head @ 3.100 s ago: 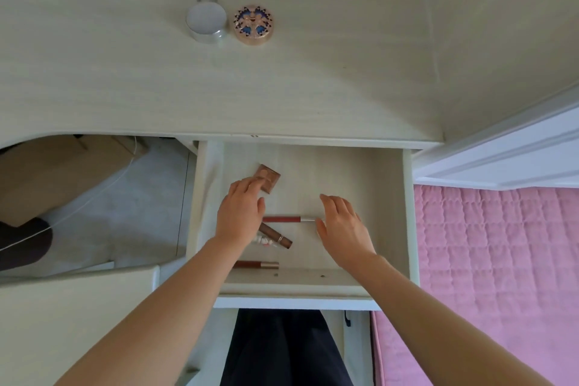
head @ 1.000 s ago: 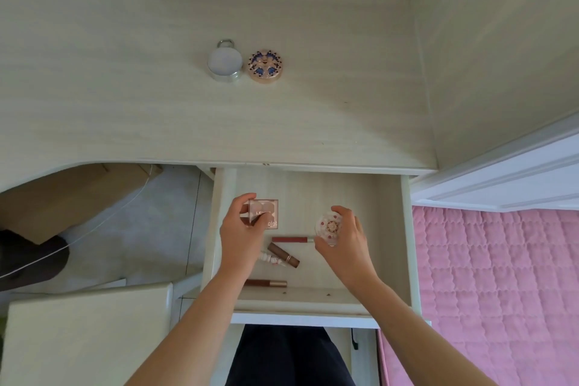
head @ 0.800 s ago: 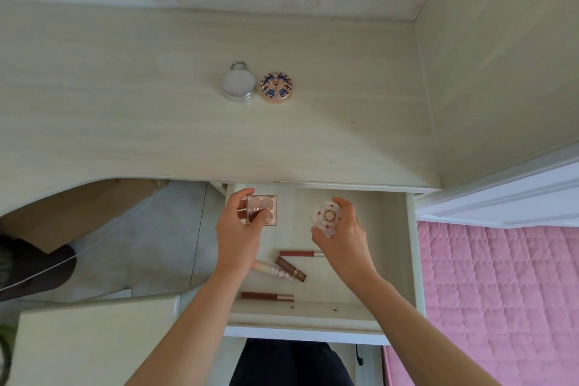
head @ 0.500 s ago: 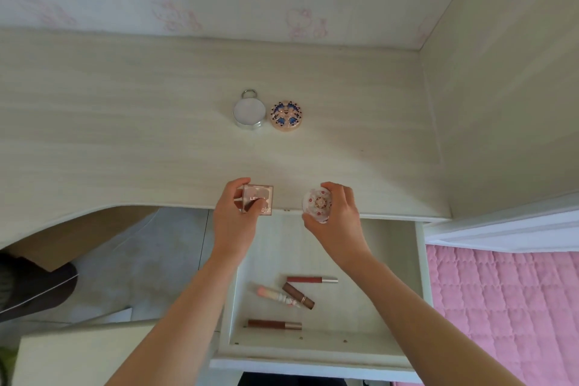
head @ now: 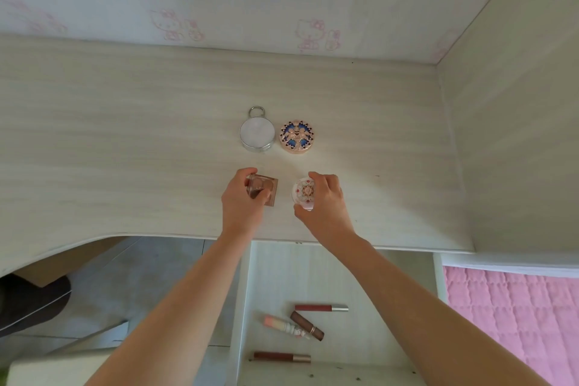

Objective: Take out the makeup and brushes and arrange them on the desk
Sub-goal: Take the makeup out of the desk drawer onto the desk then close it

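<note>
Left hand [head: 239,205] pinches a square rose-gold compact [head: 265,189], right hand [head: 324,200] grips a round white floral compact [head: 301,193], each just at 6 o'clock of the silver round tin [head: 257,135] and blue-patterned round compact [head: 296,138] on the pale wooden desk [head: 125,141].

The left grip [head: 241,204] pinches a square compact [head: 269,189] over the tabletop [head: 125,135]; the right grip [head: 326,200] holds a round floral compact [head: 302,190] beside it. Behind sit a silver tin [head: 257,134] and a blue-patterned compact [head: 296,137], side by side.
</note>
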